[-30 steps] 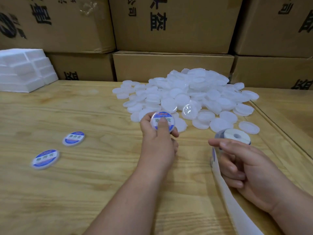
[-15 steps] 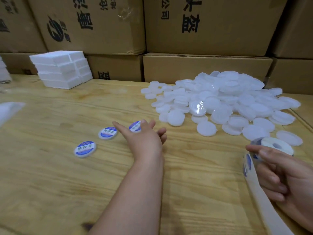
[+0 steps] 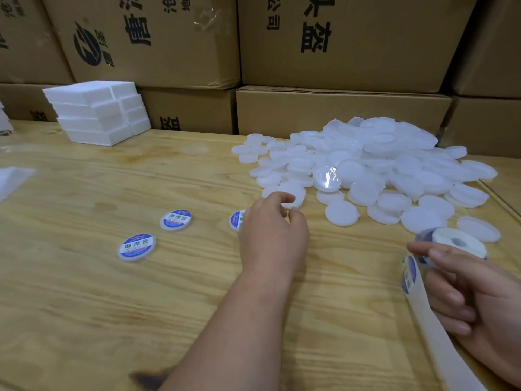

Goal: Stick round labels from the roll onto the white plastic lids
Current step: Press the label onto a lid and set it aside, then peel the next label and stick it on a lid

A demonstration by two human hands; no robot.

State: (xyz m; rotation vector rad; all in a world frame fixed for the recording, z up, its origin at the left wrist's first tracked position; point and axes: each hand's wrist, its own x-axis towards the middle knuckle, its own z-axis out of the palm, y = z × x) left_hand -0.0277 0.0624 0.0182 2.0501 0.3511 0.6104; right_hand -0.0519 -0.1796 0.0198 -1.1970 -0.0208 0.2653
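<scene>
While the left hand is hovering loosely curled and empty at centre frame beside matte round white plastic lids heaped upper right on the grainy wooden desk, the right hand is gripping the white label roll at lower right.

The left hand covers most of the third labelled lid. The right hand hides the near side of the label roll and runs off the frame's right edge. Print on the labels is blurred.
</scene>
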